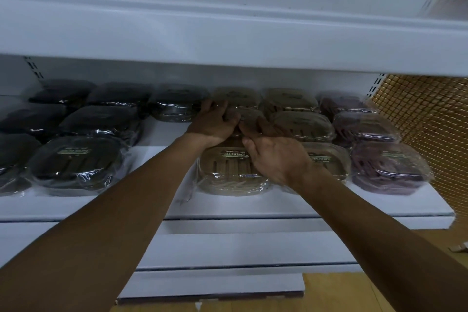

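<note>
On the lower white shelf (152, 208), in the middle row of wrapped packs, sits the beige pack (249, 114), with both hands on it. The left hand (212, 121) curls its fingers over the pack's far-left edge and grips it. The right hand (276, 157) lies across the near beige pack (228, 170) with its fingertips on the held pack's near-right edge; blur hides whether it grips or only touches.

The held pack is crowded: the far beige pack (236, 95) is behind it and the right beige pack (301, 123) is just beside it. Bare shelf opens to its left, before the dark packs (76, 159). The upper shelf (228, 40) overhangs low above. Purple packs (387, 167) fill the right end.

The held pack lies flat; its long axis seems to run left to right like its neighbours', though the hands cover most of it.
</note>
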### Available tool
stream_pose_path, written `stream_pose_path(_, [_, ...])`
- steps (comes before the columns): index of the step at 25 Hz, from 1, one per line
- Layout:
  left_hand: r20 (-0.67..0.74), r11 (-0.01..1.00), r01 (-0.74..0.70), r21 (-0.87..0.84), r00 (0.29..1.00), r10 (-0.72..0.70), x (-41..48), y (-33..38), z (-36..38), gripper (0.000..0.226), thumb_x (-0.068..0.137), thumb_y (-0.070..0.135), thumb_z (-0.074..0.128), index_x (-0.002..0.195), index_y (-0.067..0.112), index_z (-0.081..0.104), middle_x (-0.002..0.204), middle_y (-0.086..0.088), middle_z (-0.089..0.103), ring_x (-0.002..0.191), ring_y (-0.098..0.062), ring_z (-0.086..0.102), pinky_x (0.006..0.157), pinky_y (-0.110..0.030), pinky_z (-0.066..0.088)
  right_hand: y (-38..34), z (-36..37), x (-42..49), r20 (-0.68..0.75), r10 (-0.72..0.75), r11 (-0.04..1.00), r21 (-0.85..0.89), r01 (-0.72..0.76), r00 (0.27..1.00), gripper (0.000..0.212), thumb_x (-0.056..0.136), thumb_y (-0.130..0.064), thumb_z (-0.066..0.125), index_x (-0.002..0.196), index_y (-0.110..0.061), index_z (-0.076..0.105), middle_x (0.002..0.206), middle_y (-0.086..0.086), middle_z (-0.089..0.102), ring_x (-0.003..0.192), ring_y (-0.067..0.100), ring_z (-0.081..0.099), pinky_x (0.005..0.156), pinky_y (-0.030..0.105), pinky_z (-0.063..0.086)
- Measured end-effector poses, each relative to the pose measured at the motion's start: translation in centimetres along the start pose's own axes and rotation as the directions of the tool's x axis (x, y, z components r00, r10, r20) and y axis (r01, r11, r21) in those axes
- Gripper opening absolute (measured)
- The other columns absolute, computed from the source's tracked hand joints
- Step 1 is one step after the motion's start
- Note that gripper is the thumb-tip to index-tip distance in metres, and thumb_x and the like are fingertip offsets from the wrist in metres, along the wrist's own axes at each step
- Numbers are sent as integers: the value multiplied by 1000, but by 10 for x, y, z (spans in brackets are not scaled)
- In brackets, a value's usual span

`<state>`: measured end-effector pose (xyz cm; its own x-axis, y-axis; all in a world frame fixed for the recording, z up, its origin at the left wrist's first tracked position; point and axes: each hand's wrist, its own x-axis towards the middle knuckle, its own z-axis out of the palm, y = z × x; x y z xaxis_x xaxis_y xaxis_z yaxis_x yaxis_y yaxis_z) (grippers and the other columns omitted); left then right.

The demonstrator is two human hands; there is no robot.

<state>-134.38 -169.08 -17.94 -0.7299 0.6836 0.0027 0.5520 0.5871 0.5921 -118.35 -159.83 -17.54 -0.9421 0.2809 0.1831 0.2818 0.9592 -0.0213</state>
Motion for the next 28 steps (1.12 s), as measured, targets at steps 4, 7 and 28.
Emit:
stream_pose_path(4, [15,1000,-4,-18,1000,4,-1,-4,3,62,101,55,33,156,27,25,162,-5,8,148,-28,22,118,-35,22,0,-5,0,15,-24,1000,-10,24,1000,55,102,-42,16,154,-30,28,154,21,33,144,30,32,117,39,23])
stream_pose_path(7, [36,997,3,-83,999,0,-8,-4,-2,63,103,53,33,158,28,17,165,-5,2,151,-26,14,120,-35,18,1,-4,-1,11,-40,999,-34,40,999,49,106,-35,28,154,-28,28,154,23,34,144,31,32,117,40,24])
stream_pose_path(28, [-56,910,32,-414,997,-61,-104,0,17,54,100,46,46,150,31,30,146,-2,32,123,-22,52,105,-38,45,-6,-13,-22,97,19,999,31,-22,995,51,104,-45,22,142,-19,43,140,10,54,126,31,52,108,43,31])
